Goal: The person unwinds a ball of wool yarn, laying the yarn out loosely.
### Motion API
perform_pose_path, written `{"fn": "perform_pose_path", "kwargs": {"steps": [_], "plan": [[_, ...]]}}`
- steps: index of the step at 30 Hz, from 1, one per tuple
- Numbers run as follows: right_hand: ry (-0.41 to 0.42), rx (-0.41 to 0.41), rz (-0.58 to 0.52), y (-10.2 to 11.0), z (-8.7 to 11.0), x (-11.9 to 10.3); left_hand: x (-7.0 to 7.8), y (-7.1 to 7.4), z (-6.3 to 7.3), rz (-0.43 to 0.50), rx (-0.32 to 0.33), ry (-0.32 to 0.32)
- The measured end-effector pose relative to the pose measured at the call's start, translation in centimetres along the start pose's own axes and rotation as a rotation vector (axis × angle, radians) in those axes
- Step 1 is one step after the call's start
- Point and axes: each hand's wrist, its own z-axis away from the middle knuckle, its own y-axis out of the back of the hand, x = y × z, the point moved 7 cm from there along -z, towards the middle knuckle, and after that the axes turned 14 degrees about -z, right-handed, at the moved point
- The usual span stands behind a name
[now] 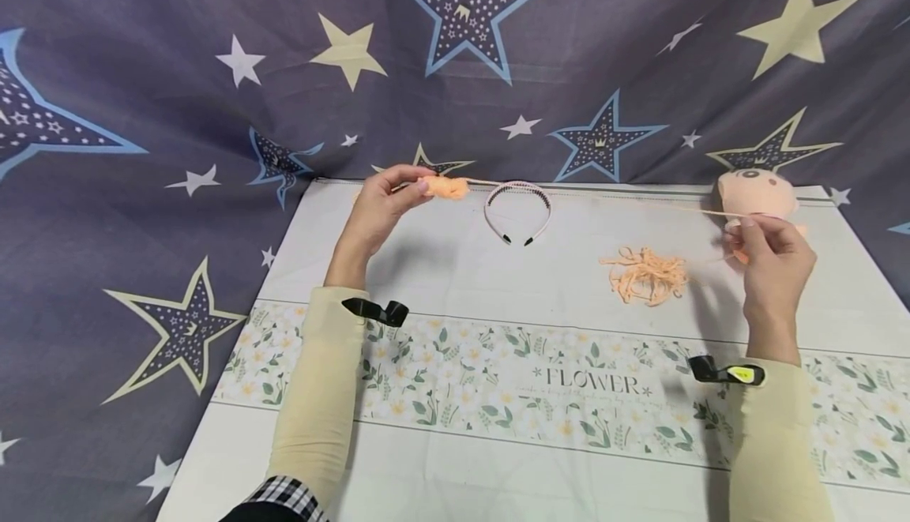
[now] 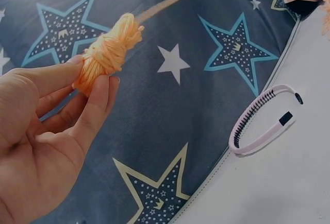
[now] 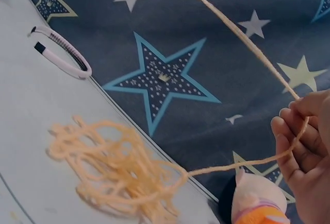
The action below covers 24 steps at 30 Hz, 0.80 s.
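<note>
My left hand (image 1: 377,210) pinches a small wound bundle of peach-orange yarn (image 2: 109,54) between thumb and fingers, up off the table. One strand of yarn (image 3: 242,37) runs taut from the bundle across to my right hand (image 1: 778,261), which pinches it between thumb and fingers. From the right hand the strand drops to a loose tangled heap of the same yarn (image 1: 648,276) on the table. Behind the right hand sits a round peach-coloured thing with dark spots (image 1: 759,193), partly hidden; orange shows on it in the right wrist view.
A pale pink headband (image 1: 547,220) with black tips lies near the table's back edge, between the hands. The white table (image 1: 498,459) has a flower-printed band across it. A dark star-patterned cloth (image 1: 426,119) hangs behind and at the left.
</note>
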Motion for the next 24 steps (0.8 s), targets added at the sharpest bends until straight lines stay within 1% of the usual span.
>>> {"fn": "perform_pose_path", "kwargs": {"steps": [5, 9, 13, 16, 18, 21, 23, 24], "plan": [[0.033, 0.046, -0.049, 1.5, -0.3, -0.6, 0.1, 0.3, 0.0, 0.004, 0.005, 0.007], [0.064, 0.074, -0.023, 2.5, -0.4, -0.7, 0.2, 0.5, 0.1, 0.015, 0.013, 0.003], [0.042, 0.068, 0.015, 2.9, -0.4, -0.1, 0.3, 0.6, 0.1, 0.025, 0.017, -0.003], [-0.005, 0.036, 0.066, 2.8, -0.2, 0.6, 0.4, 0.5, 0.1, 0.031, 0.014, -0.009], [-0.036, -0.003, 0.159, 2.4, -0.1, 1.2, 0.4, 0.4, 0.1, 0.032, 0.012, -0.012], [-0.065, -0.086, 0.361, 1.8, 0.3, 2.1, 0.5, 0.3, 0.0, 0.036, 0.006, -0.013], [-0.070, -0.153, 0.511, 1.4, 0.6, 2.5, 0.5, 0.2, 0.0, 0.037, 0.001, -0.013], [-0.073, -0.191, 0.569, 1.2, 0.8, 2.8, 0.5, 0.1, 0.0, 0.037, -0.002, -0.012]]}}
